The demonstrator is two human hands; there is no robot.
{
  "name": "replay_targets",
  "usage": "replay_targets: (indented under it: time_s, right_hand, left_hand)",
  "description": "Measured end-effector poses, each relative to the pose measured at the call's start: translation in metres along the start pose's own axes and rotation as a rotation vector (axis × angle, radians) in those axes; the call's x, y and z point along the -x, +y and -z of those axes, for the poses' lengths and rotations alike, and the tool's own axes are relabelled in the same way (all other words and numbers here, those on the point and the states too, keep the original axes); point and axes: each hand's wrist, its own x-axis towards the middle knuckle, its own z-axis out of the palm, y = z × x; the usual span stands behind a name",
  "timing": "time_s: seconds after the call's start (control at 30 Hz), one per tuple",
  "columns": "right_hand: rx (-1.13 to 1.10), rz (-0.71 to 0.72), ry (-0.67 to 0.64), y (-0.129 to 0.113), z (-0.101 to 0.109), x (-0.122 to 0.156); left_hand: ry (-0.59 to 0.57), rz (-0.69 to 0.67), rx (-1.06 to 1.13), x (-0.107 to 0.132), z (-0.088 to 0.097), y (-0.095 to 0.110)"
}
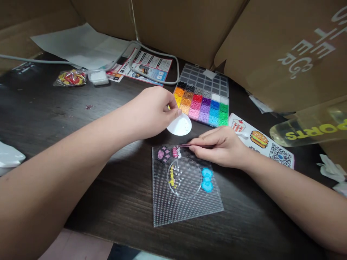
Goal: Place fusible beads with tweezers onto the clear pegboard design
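Note:
My left hand [159, 110] pinches the edge of a small white dish [177, 127] with a few tiny beads in it, above the table. My right hand [219, 146] is closed on thin pink tweezers [184, 145], their tips at a small pink and white bead figure [176, 152] on a clear pegboard [173, 211]. Beside that figure is a pink bead paw print [163, 154]. A blue bead bow [207, 180] sits at the board's right side. Within a clear round outline [187, 197] lie yellow beads [172, 177] and scattered white beads [179, 175].
Behind my hands stands an open compartment box [202, 101] of coloured beads. A pattern sheet [260, 141] lies right, near a clear pouch [306, 126]. At the back are a grey cable [177, 68], a printed leaflet [151, 66], white paper [81, 45] and a bagged bundle [72, 77].

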Motion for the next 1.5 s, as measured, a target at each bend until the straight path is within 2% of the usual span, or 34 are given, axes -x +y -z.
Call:
replay_targets:
  time_s: [0.2,0.43,0.6,0.87,1.07,1.2,1.27,1.4,1.5]
  right_hand:
    - [-0.034,-0.031,0.068,-0.004,0.001,0.001]
    - [-0.115,-0.06,0.428,-0.017,0.002,0.0]
    - [-0.201,-0.176,0.433,-0.006,0.002,0.0]
    - [-0.31,-0.231,0.474,0.0,0.0,0.004]
    - [-0.342,-0.227,0.474,0.002,0.0,0.005]
    - [-0.324,-0.164,0.515,-0.001,0.001,0.006]
    - [-0.229,-0.096,0.448,-0.004,0.001,0.005]
    - [-0.017,0.099,0.117,-0.006,0.001,0.0]
    - [0.033,0.144,0.012,-0.003,0.001,-0.002]
  left_hand:
    - [-0.01,0.027,0.021,0.001,0.0,0.0]
    - [-0.038,0.003,0.019,0.0,-0.002,-0.004]
    - [-0.063,-0.032,0.098,0.003,0.001,-0.006]
    - [-0.082,0.013,0.112,0.004,0.004,-0.005]
    - [-0.047,0.006,0.088,0.005,0.006,-0.004]
    - [-0.017,0.012,0.062,0.004,0.008,-0.002]
    - [0.02,0.013,0.052,0.002,0.008,-0.002]
    - [0.084,-0.005,0.054,0.001,0.005,-0.002]
    - [0.084,-0.007,0.093,0.005,0.004,0.0]
